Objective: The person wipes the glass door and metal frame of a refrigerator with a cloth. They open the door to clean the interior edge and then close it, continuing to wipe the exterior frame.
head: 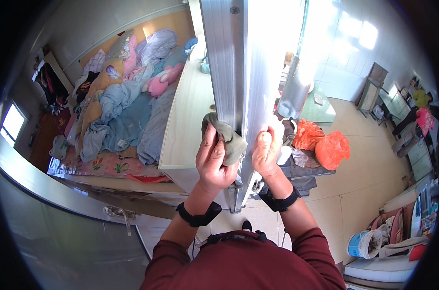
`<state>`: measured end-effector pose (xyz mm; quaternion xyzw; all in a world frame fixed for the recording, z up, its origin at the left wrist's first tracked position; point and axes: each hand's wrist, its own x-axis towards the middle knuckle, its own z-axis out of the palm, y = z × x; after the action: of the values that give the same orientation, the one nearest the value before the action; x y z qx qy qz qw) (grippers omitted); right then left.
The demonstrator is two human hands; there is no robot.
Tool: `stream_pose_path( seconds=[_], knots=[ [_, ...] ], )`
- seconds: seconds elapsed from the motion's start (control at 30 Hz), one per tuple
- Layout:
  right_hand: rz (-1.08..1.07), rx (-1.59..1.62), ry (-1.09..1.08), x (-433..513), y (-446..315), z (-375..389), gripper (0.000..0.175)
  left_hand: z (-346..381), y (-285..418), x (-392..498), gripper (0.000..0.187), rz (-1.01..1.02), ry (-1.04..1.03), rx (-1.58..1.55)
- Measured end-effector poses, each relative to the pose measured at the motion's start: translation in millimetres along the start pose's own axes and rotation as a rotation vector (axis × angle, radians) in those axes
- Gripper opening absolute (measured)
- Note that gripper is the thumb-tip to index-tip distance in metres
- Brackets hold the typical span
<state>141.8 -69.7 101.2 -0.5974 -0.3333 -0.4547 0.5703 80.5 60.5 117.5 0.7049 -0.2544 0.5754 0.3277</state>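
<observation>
My left hand holds a grey-green cloth, bunched between thumb and fingers, against the left side of a metal door frame. The frame stands upright before me, with a screw near its top. On its other side my right hand is closed at the bright white edge, thumb bent upward. Glare washes out part of that edge, and some fingertips are hidden. A black band circles my left wrist, and another black band circles my right.
Left of the frame are a pale cabinet and a bed heaped with bedding. An open door with a handle is at lower left. Orange plastic bags sit at right. Farther off stands a person; a bucket is at lower right.
</observation>
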Motion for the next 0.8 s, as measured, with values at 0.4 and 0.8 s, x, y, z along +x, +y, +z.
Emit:
stream_pose_path(
  seconds=[0.4,0.8],
  knots=[
    [0.036,0.062,0.016,10.7,-11.5,4.2,0.031,-15.5,4.6,-13.3,0.03,-0.137,0.021,-0.032],
    [0.233,0.08,-0.067,-3.5,-7.8,-1.3,0.029,-83.3,-8.3,-18.5,0.048,-1.001,0.254,-1.063]
  ],
)
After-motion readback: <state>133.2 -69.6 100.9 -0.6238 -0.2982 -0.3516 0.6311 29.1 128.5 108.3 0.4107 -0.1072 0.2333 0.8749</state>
